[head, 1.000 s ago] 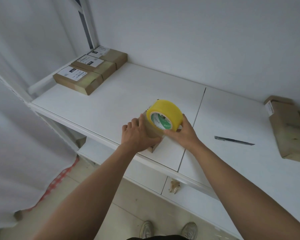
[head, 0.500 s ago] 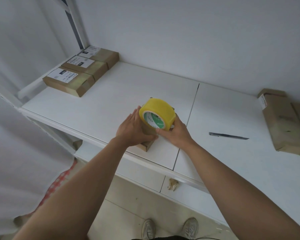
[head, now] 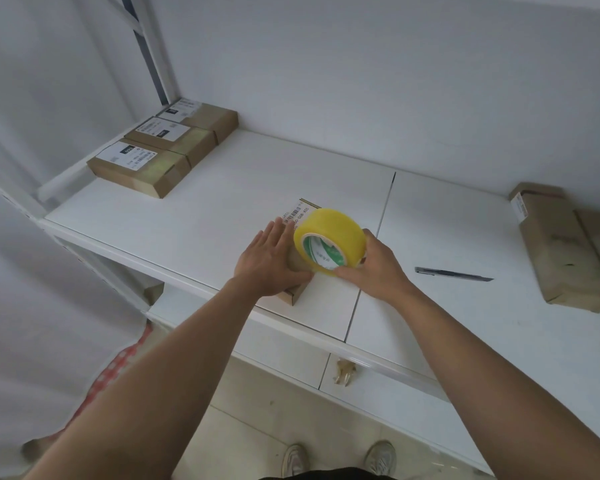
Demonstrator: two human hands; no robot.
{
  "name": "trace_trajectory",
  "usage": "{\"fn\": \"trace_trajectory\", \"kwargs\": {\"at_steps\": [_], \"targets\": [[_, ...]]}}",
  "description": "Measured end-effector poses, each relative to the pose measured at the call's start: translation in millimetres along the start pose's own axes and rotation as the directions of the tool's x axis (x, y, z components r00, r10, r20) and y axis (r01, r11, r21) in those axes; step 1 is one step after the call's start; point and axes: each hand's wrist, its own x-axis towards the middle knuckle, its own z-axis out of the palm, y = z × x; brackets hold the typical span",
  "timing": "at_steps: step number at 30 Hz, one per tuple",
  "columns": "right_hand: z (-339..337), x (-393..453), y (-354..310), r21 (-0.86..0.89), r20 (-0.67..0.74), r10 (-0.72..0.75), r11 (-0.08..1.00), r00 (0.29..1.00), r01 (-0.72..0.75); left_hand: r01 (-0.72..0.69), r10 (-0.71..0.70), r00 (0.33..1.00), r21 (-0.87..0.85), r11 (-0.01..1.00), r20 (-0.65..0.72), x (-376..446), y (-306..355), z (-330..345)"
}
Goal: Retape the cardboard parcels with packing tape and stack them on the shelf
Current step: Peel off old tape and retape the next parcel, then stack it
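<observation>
A small cardboard parcel (head: 297, 295) with a barcode label lies near the front edge of the white shelf (head: 222, 209). My left hand (head: 269, 259) presses flat on its top, fingers straight. A yellow roll of packing tape (head: 329, 239) stands on edge on the parcel. My right hand (head: 374, 266) grips the roll from its right side, thumb at its lower edge. Most of the parcel is hidden under my hands and the roll.
Three labelled parcels (head: 142, 166) lie in a row at the shelf's back left. Wrapped brown parcels (head: 561, 247) lie at the right edge. A dark utility knife (head: 452, 273) lies right of my right hand. A lower shelf (head: 291, 348) and tiled floor show below.
My left hand's fingers have straightened and slid forward over the parcel top. The tape roll has shifted slightly, uncovering the barcode label at the parcel's far end.
</observation>
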Motion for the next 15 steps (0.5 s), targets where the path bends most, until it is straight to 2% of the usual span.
{"fn": "trace_trajectory", "kwargs": {"at_steps": [6, 9, 15], "targets": [[24, -10, 5, 0.355, -0.013, 0.083, 0.932, 0.996, -0.073, -0.056, 0.053, 0.998, 0.081, 0.995, 0.039, 5, 4, 0], [34, -8, 11, 0.386, -0.047, 0.094, 0.920, 0.994, -0.069, -0.098, 0.093, 0.994, 0.067, 0.993, 0.062, 8, 4, -2], [27, -10, 7, 0.339, -0.046, 0.109, 0.937, 0.993, -0.087, -0.076, 0.074, 0.995, 0.018, 0.997, 0.067, 9, 2, -1]]}}
